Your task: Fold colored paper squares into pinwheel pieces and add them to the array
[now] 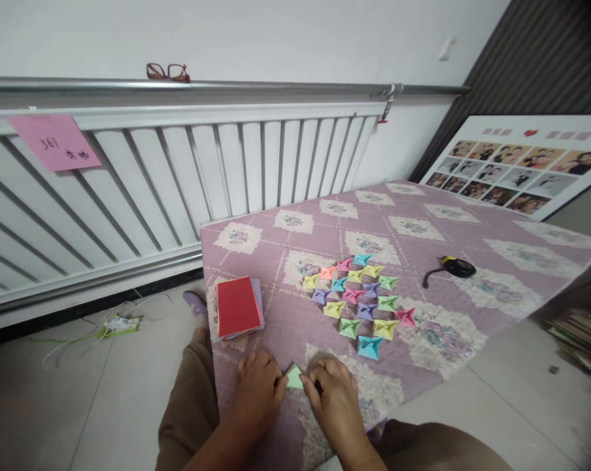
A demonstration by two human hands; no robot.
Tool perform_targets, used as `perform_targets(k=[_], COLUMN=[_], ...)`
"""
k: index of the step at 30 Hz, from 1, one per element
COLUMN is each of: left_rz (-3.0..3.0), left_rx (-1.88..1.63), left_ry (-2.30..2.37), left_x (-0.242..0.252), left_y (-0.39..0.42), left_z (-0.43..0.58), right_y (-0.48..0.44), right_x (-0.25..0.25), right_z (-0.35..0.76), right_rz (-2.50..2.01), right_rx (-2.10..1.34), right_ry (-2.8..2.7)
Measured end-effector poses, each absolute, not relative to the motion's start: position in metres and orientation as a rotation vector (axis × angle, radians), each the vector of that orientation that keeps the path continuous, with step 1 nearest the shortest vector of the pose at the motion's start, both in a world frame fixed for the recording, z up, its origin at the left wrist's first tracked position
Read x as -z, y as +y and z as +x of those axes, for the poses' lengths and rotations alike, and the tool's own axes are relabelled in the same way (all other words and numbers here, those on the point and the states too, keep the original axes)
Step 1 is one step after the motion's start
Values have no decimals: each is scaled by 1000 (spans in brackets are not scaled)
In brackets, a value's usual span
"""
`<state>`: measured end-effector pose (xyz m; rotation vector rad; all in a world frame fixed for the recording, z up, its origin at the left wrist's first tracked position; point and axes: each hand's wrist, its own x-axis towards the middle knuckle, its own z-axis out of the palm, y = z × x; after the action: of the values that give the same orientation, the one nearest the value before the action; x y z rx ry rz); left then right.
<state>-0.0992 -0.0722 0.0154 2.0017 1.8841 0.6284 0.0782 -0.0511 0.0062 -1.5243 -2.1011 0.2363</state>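
A small folded piece of pale green paper (pixel 294 377) lies between my two hands near the table's front edge. My left hand (pixel 262 386) is closed on its left side, with thumb and fingers against the paper. From the right, my right hand (pixel 332 392) pinches the other edge. Beyond the hands stand several folded paper boats (pixel 367 311) in rows, in blue, yellow, green, pink, purple and orange. A stack of coloured paper (pixel 238 307), red sheet on top, rests left of them.
The table (pixel 280 301) wears a purple flowered cloth. A black and yellow object with a strap (pixel 458 267) lies at the right. Behind are a white radiator (pixel 246 163) and a photo board (pixel 516 167). A power strip (pixel 123 325) with cables sits on the floor.
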Motion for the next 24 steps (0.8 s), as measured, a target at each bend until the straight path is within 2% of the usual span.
perform_targets(k=[8, 14, 24], left_rz=[1985, 2009, 2512], left_rx=[-499, -557, -444], left_ry=[1891, 1866, 1549], left_x=[-22, -17, -9], left_y=[-66, -65, -66], left_z=[-99, -101, -106], right_y=[-52, -51, -83], right_x=[-7, -8, 6], right_z=[75, 76, 67], right_rz=[-1589, -1574, -1182], right_rx=[-171, -105, 120], right_ry=[-2077, -2052, -2255])
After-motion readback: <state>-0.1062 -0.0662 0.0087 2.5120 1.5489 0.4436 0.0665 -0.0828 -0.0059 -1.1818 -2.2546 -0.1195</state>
